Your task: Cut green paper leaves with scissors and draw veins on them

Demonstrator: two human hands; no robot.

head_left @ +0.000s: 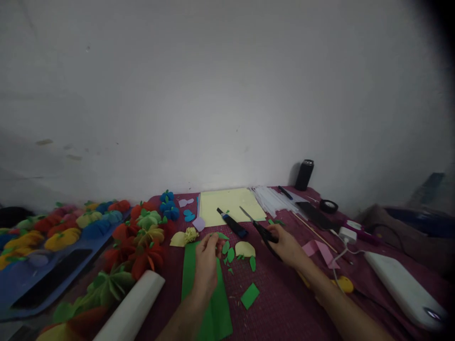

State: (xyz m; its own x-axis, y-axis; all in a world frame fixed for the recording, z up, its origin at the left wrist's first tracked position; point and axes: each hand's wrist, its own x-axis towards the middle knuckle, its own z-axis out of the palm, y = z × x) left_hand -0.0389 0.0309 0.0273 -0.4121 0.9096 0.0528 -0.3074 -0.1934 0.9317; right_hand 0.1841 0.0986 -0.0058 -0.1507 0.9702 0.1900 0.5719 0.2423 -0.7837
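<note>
My left hand point(206, 260) pinches a small green leaf cutout point(222, 236) between its fingertips, above a long green sheet point(222, 308). In my right hand point(286, 244) is a pair of black-handled scissors point(261, 229), blades pointing away and to the left. Between the hands lie several loose green leaf cutouts point(231, 255) and small scraps. A cream rounded piece point(245, 249) rests there too, with a green rectangle point(250, 296) nearer to me. Just beyond the hands, a utility knife point(232, 222) lies partly on pale yellow sheets point(213, 201).
Colourful pumpkin-like pieces point(147, 237) crowd the left, beside a white roll point(133, 308) and a blue tray point(80, 274). Toward the right are white strips point(273, 201), black tape point(328, 206), a dark can point(304, 175), a pink strip point(320, 251), cables and a white power bank point(401, 286).
</note>
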